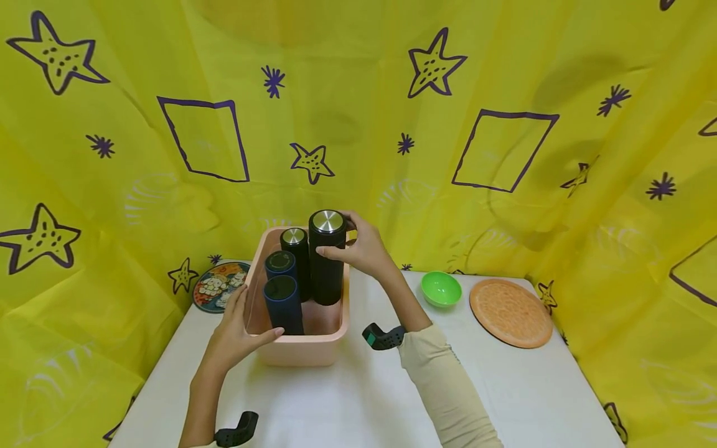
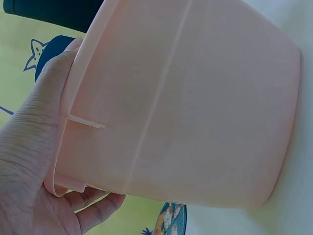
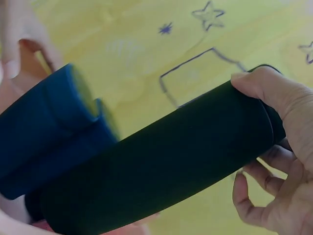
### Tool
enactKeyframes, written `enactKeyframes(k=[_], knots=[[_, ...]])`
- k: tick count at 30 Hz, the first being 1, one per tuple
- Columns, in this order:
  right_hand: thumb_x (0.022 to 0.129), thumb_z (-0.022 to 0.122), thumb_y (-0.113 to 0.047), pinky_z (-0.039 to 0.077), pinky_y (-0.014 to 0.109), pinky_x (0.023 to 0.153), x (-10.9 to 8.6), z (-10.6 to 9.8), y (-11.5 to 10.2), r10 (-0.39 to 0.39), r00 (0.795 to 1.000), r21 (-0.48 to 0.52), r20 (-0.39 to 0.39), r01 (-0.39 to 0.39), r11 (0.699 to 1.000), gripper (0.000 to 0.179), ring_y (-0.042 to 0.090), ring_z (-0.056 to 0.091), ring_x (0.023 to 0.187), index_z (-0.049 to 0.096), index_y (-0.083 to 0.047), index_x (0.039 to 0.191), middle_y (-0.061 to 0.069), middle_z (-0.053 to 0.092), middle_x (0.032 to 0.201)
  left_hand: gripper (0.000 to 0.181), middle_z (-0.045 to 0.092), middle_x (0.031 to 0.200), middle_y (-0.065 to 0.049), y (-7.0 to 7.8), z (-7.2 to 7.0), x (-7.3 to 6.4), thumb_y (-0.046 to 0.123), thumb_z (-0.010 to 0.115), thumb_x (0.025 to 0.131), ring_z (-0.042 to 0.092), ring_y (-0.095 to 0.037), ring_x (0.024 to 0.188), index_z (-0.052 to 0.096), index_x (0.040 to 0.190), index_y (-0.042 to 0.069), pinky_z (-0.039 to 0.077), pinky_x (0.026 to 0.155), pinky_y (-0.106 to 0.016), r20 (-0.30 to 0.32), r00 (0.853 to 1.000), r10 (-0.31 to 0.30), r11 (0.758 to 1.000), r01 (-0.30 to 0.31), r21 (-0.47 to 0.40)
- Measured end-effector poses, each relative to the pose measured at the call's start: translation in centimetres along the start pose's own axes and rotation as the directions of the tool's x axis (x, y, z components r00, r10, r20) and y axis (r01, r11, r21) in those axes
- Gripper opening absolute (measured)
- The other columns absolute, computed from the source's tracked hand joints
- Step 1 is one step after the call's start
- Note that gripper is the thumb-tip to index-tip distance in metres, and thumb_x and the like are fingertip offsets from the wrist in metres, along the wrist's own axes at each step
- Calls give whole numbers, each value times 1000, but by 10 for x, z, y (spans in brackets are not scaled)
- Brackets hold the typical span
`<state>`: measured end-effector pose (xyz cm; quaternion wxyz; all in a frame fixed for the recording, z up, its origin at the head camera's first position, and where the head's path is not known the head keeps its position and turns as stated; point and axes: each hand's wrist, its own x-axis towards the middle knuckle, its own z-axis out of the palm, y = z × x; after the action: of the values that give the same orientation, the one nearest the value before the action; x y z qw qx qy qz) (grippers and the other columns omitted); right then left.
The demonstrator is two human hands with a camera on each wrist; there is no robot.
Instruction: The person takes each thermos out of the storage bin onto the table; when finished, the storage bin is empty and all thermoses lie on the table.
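Observation:
My right hand (image 1: 365, 250) grips a tall black flask (image 1: 326, 274) with a silver-topped lid near its upper end. Its thumb lies on the near side, and the flask stands upright within a pink plastic bin (image 1: 297, 353). In the left wrist view, my left hand (image 2: 36, 147) holds the bin's rim, thumb over the edge and fingers round the outer corner. Beside the tall flask are a shorter black flask (image 1: 302, 264) with a silver top and two dark blue cylinders (image 1: 284, 305). The right wrist view shows the blue cylinders (image 3: 44, 127) close against the held flask (image 3: 161, 161).
On the white table (image 1: 370, 398), a green bowl (image 1: 441, 289) and a round orange-brown board (image 1: 511, 313) lie to the right. A round patterned plate (image 1: 215, 287) sits behind the bin's left side. A yellow printed curtain (image 1: 358, 93) encloses the back and sides.

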<state>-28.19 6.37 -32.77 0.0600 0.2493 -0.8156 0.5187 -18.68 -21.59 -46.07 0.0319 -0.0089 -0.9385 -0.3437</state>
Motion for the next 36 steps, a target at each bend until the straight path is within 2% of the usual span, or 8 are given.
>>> enactKeyframes(k=[4,10,15,21,26,32,36], knots=[[75,83,-25,53,44,95,1,-12,-15,-16,999,7,-37,16,1000,71,25,58,114,51,-8,136,10,65,121,122,5,162,-21,-1,-1,0,65,72,75,43,-58,127,2,158,11,45,90,-71,-6,1000,4,1000,-4,15],[75,83,-24,55,43,93,0,-36,-33,-38,995,26,-95,41,999,69,24,57,115,52,-10,135,8,64,121,121,6,162,-20,-1,-1,0,65,72,75,43,-58,127,2,158,12,44,91,-71,-4,1000,3,1000,-3,15],[76,83,-25,56,41,91,-2,-55,-34,-39,990,16,-136,42,999,69,21,56,118,52,-11,136,8,62,123,121,6,162,-21,0,-1,0,65,72,75,43,-57,128,2,158,12,44,91,-72,-7,1000,5,1000,-4,17],[76,84,-24,56,43,89,-8,-75,-21,-8,984,20,-179,12,1000,68,21,55,117,53,-12,135,8,62,123,122,5,162,-21,0,0,1,66,72,75,43,-57,127,1,158,12,44,91,-72,0,1000,0,1000,0,24],[76,83,-24,53,47,92,-14,-84,-4,33,981,1,-192,-33,999,69,25,53,120,52,-11,137,10,62,125,121,6,162,-21,1,-1,0,65,72,75,44,-57,127,1,158,12,44,91,-72,-2,1000,4,1000,-4,23],[76,83,-28,45,54,102,-24,-82,26,144,976,-27,-164,-151,988,74,28,50,125,49,-11,140,11,60,130,122,6,162,-21,1,-1,0,66,72,75,44,-58,126,1,158,11,45,90,-71,1,1000,2,1000,-2,18],[76,84,-27,46,55,100,-32,-75,47,208,969,-25,-137,-213,977,76,29,49,126,48,-11,140,12,58,131,121,6,162,-21,1,-1,0,65,71,75,46,-57,124,2,158,12,46,90,-71,-2,1000,0,1000,0,18]])
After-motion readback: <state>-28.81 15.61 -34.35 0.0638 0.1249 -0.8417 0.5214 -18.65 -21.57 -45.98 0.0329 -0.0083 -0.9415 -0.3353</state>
